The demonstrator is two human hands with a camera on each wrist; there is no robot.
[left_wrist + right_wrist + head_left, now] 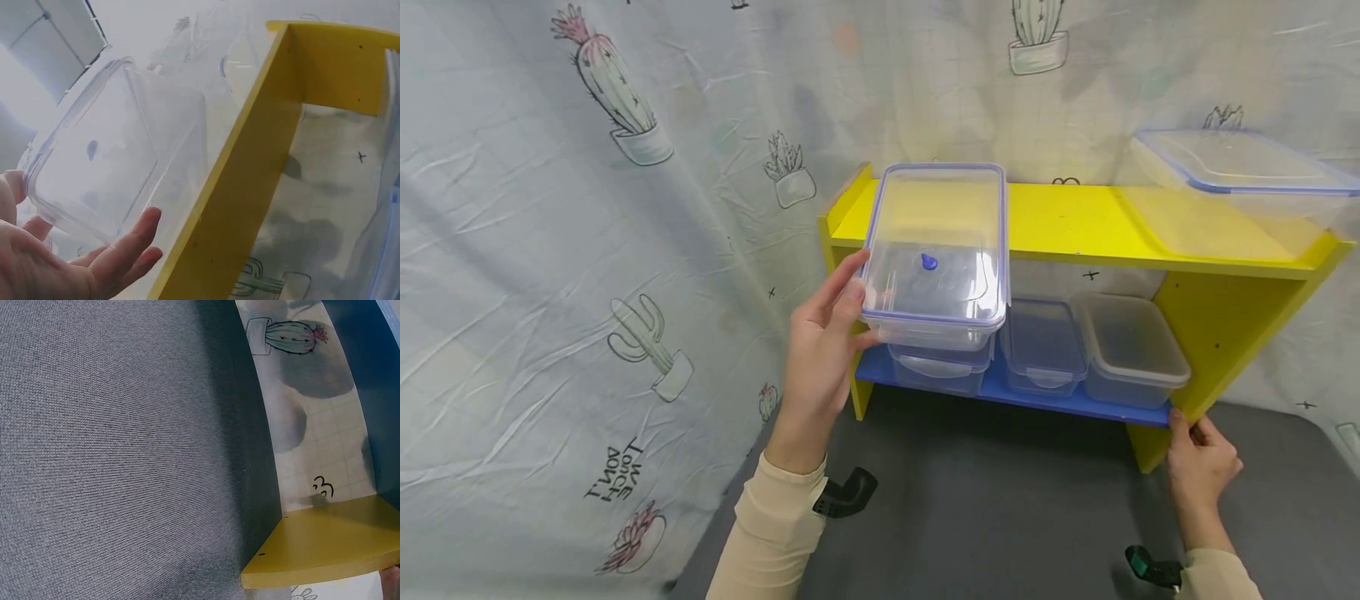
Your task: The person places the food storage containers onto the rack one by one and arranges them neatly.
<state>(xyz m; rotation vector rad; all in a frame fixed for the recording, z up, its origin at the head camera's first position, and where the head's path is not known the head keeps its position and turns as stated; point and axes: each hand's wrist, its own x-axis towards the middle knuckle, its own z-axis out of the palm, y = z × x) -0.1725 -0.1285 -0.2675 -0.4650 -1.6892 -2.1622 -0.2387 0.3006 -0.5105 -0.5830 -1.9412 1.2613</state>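
Observation:
My left hand (823, 350) grips the left side of a clear plastic food container (936, 283), whose lid has a blue seal and a small blue valve. It is held tilted in front of the yellow and blue shelf unit (1075, 221), overlapping the top board's left part. In the left wrist view, the thumb is at the container's rim and other fingers reach beneath it. Low on the right, my right hand (1202, 458) holds the shelf unit at the lower corner of its side panel. Only a sliver of that hand shows in the right wrist view.
On the blue lower board (1000, 387) stand three lidded containers: one (940, 371) partly behind the held one, one in the middle (1043, 350), one at right (1135, 350). A wide container (1247, 175) sits on the top right. Cactus-print curtain (700, 208) hangs behind.

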